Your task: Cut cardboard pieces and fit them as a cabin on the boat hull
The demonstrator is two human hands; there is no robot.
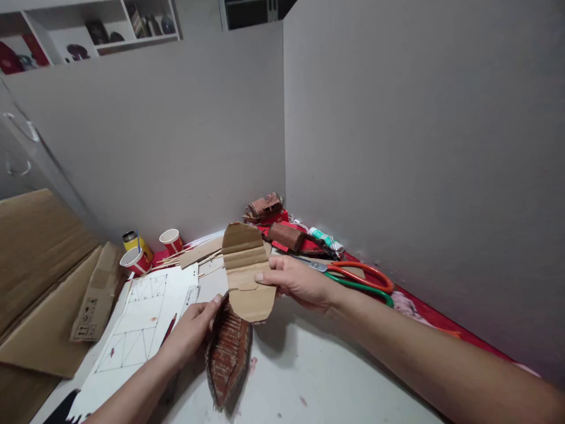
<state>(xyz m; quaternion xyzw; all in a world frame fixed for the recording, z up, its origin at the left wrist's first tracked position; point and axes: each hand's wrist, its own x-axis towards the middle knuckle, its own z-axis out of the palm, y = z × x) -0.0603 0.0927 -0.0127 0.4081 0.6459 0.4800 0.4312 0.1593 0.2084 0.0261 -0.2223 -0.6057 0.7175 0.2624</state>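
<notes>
My right hand pinches the right edge of an oval piece of tan cardboard, its thumb on the face. Several crosswise creases mark the cardboard's upper half. Below and slightly left, my left hand grips the upper left rim of a brown boat-shaped piece with ribbed insides. The cardboard's lower end overlaps the top of the boat piece; whether they touch, I cannot tell.
Scissors with orange and green handles lie behind my right forearm. Brown model pieces stand at the back. Left are paper cups, a drawing sheet and a cardboard box. Grey partitions rise behind.
</notes>
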